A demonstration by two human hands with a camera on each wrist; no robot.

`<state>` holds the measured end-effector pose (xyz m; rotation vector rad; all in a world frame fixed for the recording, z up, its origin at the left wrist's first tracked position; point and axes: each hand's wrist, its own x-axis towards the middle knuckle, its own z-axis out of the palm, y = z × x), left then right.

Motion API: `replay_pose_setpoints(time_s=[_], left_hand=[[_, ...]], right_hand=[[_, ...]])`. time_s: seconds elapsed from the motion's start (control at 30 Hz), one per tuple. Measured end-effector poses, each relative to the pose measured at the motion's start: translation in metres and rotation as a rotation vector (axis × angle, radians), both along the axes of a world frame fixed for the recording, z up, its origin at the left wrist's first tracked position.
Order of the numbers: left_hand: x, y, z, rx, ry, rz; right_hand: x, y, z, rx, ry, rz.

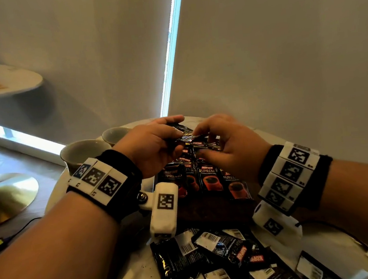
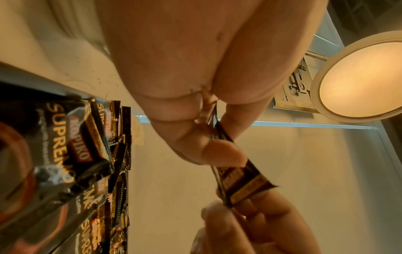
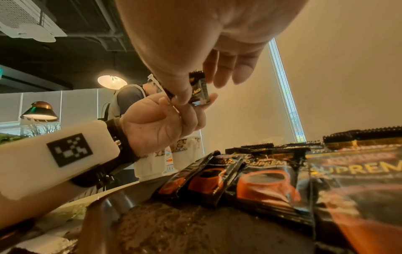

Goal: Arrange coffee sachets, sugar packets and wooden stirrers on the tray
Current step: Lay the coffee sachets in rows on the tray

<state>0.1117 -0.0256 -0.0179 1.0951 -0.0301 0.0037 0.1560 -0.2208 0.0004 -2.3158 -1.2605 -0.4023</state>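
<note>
Black foil coffee sachet (image 1: 183, 132) hangs pinched between left hand (image 1: 151, 146) and right hand (image 1: 231, 143), above sachet rows on the dark wooden tray (image 1: 211, 211)

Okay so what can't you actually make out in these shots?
- Tray: far end hidden by both hands, head view.
- Held sachet: mostly covered by left hand and right hand.
- Sugar packets, stirrers: none visible in any view.
- Loose sachets: cut off by the bottom edge.
- Cups: contents not visible.

Two cups (image 1: 84, 152) stand on the round table (image 1: 134, 278).
</note>
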Motion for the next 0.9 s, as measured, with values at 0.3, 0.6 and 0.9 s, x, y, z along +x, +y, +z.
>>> replay_pose_setpoints(time_s=[0.3,0.6,0.9], left_hand=[[0.010,0.011,-0.010,0.120,0.070,0.004],[0.003,0.004,-0.007,0.147,-0.038,-0.108],[0.006,0.005,-0.010,0.148,0.002,-0.098]], right_hand=[[0.010,0.002,0.006,0.150,0.035,-0.075],[0.000,0.005,0.007,0.103,0.079,-0.114],[-0.003,0.007,0.007,-0.260,-0.124,-0.025]])
